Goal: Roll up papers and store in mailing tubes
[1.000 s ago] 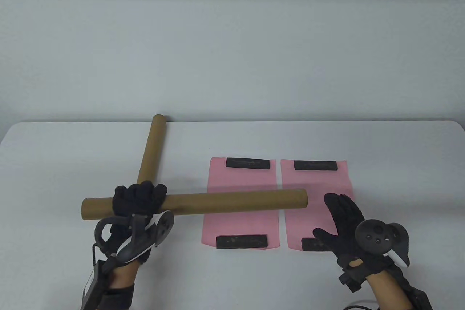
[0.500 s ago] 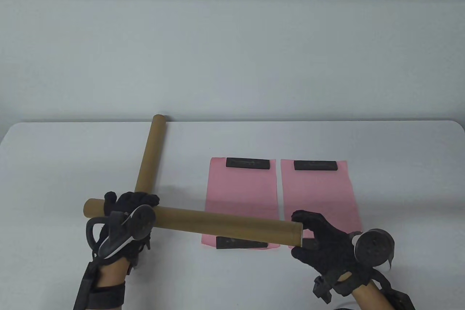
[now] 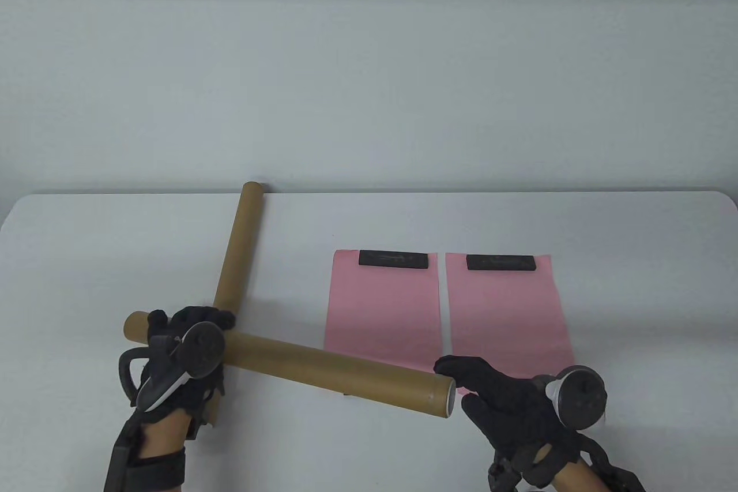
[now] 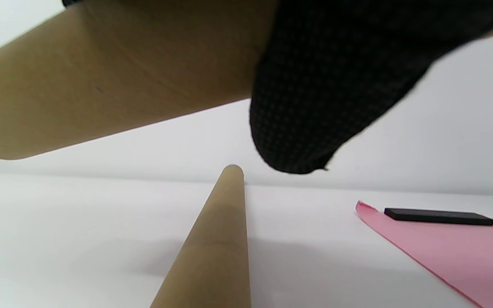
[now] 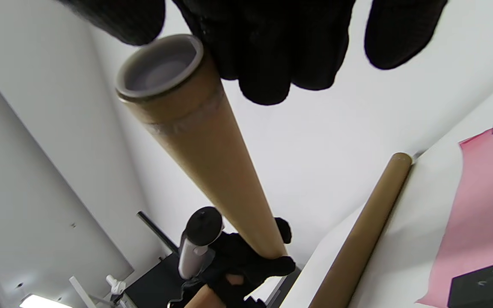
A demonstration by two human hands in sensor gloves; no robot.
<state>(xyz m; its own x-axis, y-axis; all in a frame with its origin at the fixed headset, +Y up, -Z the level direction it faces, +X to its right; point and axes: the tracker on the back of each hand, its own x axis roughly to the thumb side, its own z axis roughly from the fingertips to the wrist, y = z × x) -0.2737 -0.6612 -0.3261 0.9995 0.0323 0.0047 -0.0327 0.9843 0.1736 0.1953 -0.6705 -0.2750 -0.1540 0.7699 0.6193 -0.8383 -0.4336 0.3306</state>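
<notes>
Cardboard mailing tube (image 3: 323,362) held above the worktop (image 3: 86,261) between two gloved hands.
Left hand (image 3: 184,350) grips the tube near its far-left end, fingers (image 3: 199,316) wrapped around it; right hand (image 3: 507,400) has its fingers (image 5: 268,51) curled at the capped end, grasp uncertain. A second tube (image 3: 237,247) lies flat beside two pink papers (image 3: 383,304) pinned by black weights (image 3: 394,259).

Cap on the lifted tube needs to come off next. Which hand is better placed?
Right. The right hand sits at the capped end of the lifted tube, fingers beside the white cap. The left hand grips the far end, steadying it.
</notes>
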